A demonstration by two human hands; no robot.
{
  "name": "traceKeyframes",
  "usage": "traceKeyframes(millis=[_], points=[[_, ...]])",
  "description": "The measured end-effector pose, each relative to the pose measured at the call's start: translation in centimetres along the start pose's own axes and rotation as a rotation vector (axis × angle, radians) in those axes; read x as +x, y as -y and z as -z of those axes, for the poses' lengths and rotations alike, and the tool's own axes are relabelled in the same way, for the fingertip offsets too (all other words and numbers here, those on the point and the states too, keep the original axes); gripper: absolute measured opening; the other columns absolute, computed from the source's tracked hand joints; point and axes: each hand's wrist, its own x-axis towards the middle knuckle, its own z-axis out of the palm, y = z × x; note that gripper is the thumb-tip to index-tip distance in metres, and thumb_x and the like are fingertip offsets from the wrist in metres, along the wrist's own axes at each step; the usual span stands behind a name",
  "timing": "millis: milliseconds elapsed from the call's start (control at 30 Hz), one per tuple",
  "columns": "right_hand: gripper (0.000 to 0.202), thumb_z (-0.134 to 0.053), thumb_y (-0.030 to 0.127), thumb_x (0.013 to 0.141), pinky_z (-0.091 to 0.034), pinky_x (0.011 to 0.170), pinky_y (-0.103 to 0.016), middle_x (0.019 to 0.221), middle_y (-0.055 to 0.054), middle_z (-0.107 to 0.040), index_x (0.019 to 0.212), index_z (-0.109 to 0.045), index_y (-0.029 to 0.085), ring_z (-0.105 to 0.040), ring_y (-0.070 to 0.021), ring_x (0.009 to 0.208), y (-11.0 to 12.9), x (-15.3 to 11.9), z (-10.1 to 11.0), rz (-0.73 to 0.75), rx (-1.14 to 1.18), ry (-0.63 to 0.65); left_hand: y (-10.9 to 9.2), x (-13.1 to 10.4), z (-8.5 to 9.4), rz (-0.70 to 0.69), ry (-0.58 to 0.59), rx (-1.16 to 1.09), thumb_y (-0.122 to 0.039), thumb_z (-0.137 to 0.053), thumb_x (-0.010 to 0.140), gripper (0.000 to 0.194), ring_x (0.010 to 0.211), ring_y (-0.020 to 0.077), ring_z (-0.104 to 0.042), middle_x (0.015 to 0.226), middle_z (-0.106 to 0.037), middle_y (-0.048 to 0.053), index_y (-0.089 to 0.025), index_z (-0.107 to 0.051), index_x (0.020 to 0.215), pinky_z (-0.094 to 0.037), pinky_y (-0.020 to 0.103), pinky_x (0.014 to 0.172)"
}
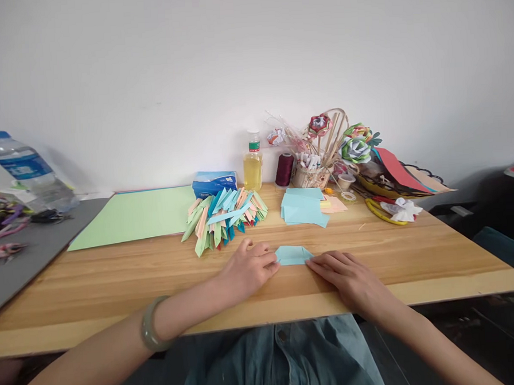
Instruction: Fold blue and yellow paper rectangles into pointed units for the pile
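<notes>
At the table's near side, blue paper lies between your fingers

On the wooden table (pixel 158 284), a small folded piece of light blue paper (pixel 291 255) lies flat in front of you, with a slanted edge at each end. Your left hand (pixel 250 268) touches its left end with partly curled fingers. Your right hand (pixel 347 272) rests its fingertips on the right end, the fingers close together. A bangle (pixel 148 324) circles your left wrist.

Beyond your left hand sits a heap of folded paper strips (pixel 230 214) in green, blue, peach and red. Touching or just behind it is a blue packet (pixel 213 183) with pale lettering too small to read. Left of the heap lies a large green sheet (pixel 141 213). Loose light blue sheets (pixel 301 206) overlap beyond the folded piece.

Near the wall stands a bottle of yellow liquid (pixel 253 168); its green and red label has print you cannot make out. Right of it are a dark red spool of thread (pixel 284 169) and a container (pixel 311 175) holding sticks and paper flowers. A yellow ring (pixel 383 213) lies farther right. At far left, a clear bottle (pixel 32 170) leans, its blue label bearing white writing, also illegible.
</notes>
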Motion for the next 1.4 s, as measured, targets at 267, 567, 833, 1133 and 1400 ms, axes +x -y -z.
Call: traceKeyframes(millis=[267,567,833,1133,1400], points=[[0.036,-0.037,0.010,0.088,-0.046,0.082,-0.041,0.109,-0.012,-0.061,0.118,-0.056,0.018,-0.054,-0.0234,0.099,-0.1,-0.1,1.2,-0.015,0.050,0.008,0.9,-0.1,0.4,-0.047,0.046,0.017,-0.019,-0.041,0.095,0.020,0.092,0.0186,-0.046,0.090,-0.063,0.002,-0.022,-0.060,0.096,-0.025,0.036,0.072],[0.036,-0.041,0.016,0.088,-0.048,0.083,-0.039,0.115,-0.013,-0.062,0.122,-0.055,0.017,-0.057,-0.0240,0.101,5.6,2.0,1.6,0.107,0.092,0.041,1.8,2.0,1.7,0.151,0.220,-0.110,-0.023,-0.052,0.085,0.018,0.101,0.0235,-0.042,0.093,-0.058,0.005,-0.021,-0.066,0.096,-0.030,0.039,0.083],[0.033,-0.036,0.015,0.092,-0.049,0.086,-0.033,0.111,-0.010,-0.064,0.119,-0.054,0.019,-0.058,-0.0185,0.103,2.7,3.9,1.1,0.009,0.316,-0.144,2.1,3.4,1.0,0.186,0.285,-0.371,-0.047,-0.045,0.089,0.032,0.106,0.0230,-0.039,0.116,-0.050,0.002,-0.038,-0.055,0.118,-0.032,0.038,0.088],[0.031,-0.039,0.014,0.090,-0.051,0.083,-0.041,0.109,-0.012,-0.064,0.115,-0.057,0.015,-0.057,-0.0238,0.100,0.2,3.6,0.2,0.060,-0.027,-0.060,1.2,2.6,1.0,0.260,0.179,-0.440,-0.025,-0.056,0.087,0.014,0.095,0.0168,-0.046,0.088,-0.065,-0.002,-0.025,-0.068,0.093,-0.032,0.031,0.084],[0.024,-0.039,0.017,0.092,-0.052,0.074,-0.037,0.092,-0.010,-0.067,0.105,-0.059,0.016,-0.061,-0.0219,0.087,0.2,2.8,-0.5,0.022,-0.075,-0.159,0.2,1.2,1.4,0.190,0.126,-0.248,-0.034,-0.058,0.085,0.017,0.093,0.0182,-0.048,0.086,-0.067,0.000,-0.019,-0.065,0.091,-0.029,0.035,0.077]])
